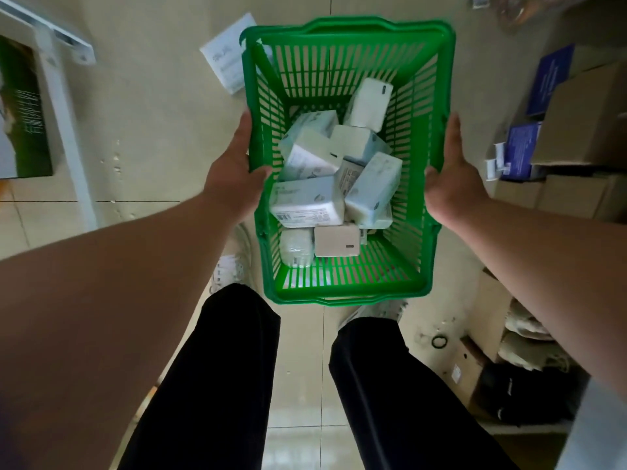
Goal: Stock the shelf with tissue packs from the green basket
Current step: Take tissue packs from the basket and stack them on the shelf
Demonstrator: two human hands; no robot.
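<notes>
I look straight down at a green slatted plastic basket (353,32) held above the tiled floor and my feet. Several white and pale blue tissue packs (307,200) lie jumbled in it, with one beige pack (336,239) near the front. My left hand (234,171) grips the basket's left rim, thumb hooked over the edge. On the opposite side, my right hand (451,171) holds the right rim, thumb inside. No shelf surface for the packs is plainly in view.
A white tissue pack (227,56) lies on the floor beyond the basket's far left corner. A white metal rack frame (64,106) runs along the left. Cardboard boxes (583,120) and blue packages (522,147) are stacked on the right, with a low shelf of goods (522,337) below.
</notes>
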